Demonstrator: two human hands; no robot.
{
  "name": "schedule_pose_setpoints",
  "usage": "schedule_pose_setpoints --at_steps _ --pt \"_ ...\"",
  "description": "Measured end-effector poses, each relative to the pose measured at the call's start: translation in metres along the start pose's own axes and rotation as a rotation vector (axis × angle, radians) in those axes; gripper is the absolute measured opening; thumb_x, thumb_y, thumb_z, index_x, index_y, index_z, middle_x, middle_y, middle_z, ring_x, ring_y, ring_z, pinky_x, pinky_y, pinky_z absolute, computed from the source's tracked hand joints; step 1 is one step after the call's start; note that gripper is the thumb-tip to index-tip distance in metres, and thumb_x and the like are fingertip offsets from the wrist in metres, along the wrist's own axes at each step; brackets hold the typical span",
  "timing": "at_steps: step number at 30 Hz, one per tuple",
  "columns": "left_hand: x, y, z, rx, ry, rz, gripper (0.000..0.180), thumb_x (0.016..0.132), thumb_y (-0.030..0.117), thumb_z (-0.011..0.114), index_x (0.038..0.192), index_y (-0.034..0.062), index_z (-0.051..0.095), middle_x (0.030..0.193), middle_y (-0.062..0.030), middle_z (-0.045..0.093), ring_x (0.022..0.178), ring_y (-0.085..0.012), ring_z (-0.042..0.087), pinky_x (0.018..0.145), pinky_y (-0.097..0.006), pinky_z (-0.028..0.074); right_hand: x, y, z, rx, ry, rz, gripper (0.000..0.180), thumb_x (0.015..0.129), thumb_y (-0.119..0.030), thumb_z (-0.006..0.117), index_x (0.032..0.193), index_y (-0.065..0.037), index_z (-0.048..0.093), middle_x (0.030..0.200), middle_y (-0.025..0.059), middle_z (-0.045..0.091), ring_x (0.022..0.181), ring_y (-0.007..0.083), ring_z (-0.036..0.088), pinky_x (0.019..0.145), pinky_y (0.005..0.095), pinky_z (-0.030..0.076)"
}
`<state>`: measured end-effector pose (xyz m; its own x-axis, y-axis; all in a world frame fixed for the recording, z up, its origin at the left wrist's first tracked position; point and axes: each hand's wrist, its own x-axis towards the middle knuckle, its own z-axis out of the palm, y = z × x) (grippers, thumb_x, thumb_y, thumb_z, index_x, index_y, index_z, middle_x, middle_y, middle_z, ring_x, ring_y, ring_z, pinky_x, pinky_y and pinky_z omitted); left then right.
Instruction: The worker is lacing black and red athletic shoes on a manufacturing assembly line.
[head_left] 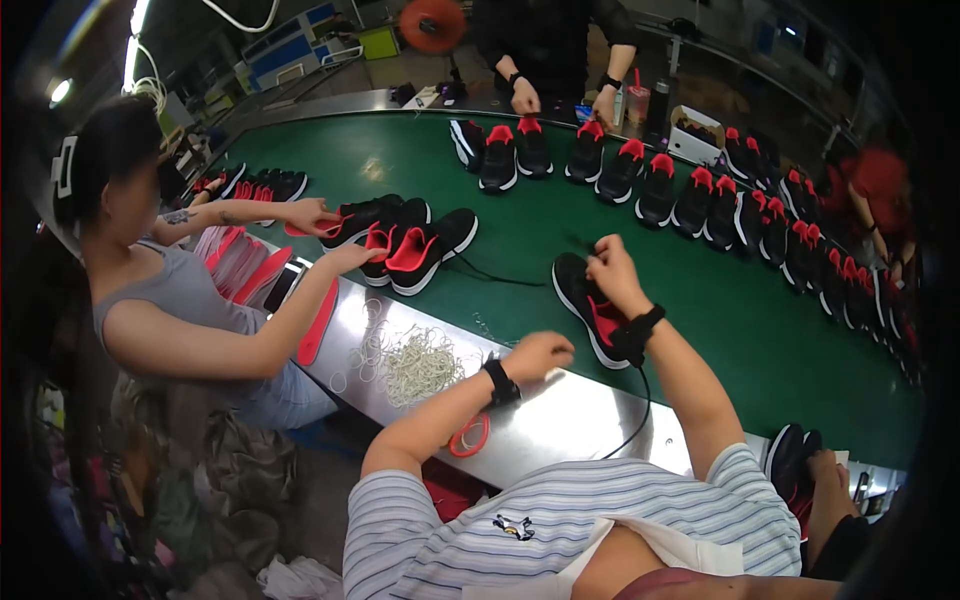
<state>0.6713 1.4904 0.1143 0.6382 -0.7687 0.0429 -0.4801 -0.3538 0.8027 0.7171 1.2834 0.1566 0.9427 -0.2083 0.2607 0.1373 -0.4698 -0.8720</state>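
Near the steel edge (590, 415) of the green table top (510, 305), we have one black shoe (583, 305) resting, it seems, on its sole, its toe pointing away from us. We judge it light, with a soft, giving upper over a firmer, springy sole; it should not be fragile, though the smooth table top may let it slide. We would take hold around the heel or along the sole's side, where it is likely stiffest, and leave the soft collar unsqueezed. It looks black across the upper and red inside the opening, with a white band around the sole. Our right hand (613, 275) bends over the front of the shoe, above the table top, fingers drawn together; we cannot tell whether they grip anything. Our left hand (541, 356) hangs over the table top's steel edge, apart from the shoe, its fingers curled and blurred, so we cannot tell whether it holds anything. A dark cord (648, 400) curves from beside our right wristband (641, 328) toward that edge.
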Motion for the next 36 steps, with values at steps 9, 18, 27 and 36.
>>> schedule_pose_setpoints --at_steps 9,18,27,36 --pt "0.12 -0.007 -0.042 0.402 0.309 0.019 0.019 0.072 0.026 0.067 0.074 0.0072 0.066 0.082 -0.0127 0.061 0.086 -0.0316 0.056 0.075 -0.04 0.048 -0.071 -0.015 -0.052 -0.5 -0.061 -0.219 0.014 0.078 -0.017 0.061 0.084 -0.004 0.063 0.079 0.0132 0.063 0.072 0.0327 0.06 0.065 0.039 0.048" --pt "0.131 0.037 -0.002 0.913 0.077 0.22 0.037 0.064 0.037 0.068 0.088 0.0086 0.066 0.096 -0.0124 0.059 0.093 -0.0282 0.057 0.072 -0.041 0.048 -0.095 0.0 -0.048 -0.657 -0.118 -0.404 0.012 0.067 -0.004 0.058 0.076 -0.007 0.065 0.077 0.0083 0.059 0.078 0.0264 0.059 0.065 0.0354 0.05" --pt "0.142 0.023 -0.013 0.446 0.285 0.13 0.018 0.068 0.016 0.057 0.083 0.0061 0.062 0.087 -0.0164 0.062 0.077 -0.0339 0.061 0.069 -0.043 0.049 -0.051 0.043 0.008 -1.061 -0.287 -0.281 0.012 0.075 -0.009 0.052 0.072 -0.005 0.063 0.07 0.0129 0.064 0.061 0.0266 0.063 0.053 0.0371 0.05" --pt "0.078 0.017 -0.01 0.223 0.146 0.188 0.04 0.075 0.014 0.062 0.113 0.0058 0.055 0.103 -0.0124 0.055 0.084 -0.0279 0.06 0.077 -0.036 0.048 -0.075 0.014 -0.016 -0.797 -0.363 -0.261 0.02 0.078 -0.009 0.054 0.094 0.0 0.061 0.086 0.0193 0.06 0.083 0.032 0.061 0.072 0.0405 0.049"
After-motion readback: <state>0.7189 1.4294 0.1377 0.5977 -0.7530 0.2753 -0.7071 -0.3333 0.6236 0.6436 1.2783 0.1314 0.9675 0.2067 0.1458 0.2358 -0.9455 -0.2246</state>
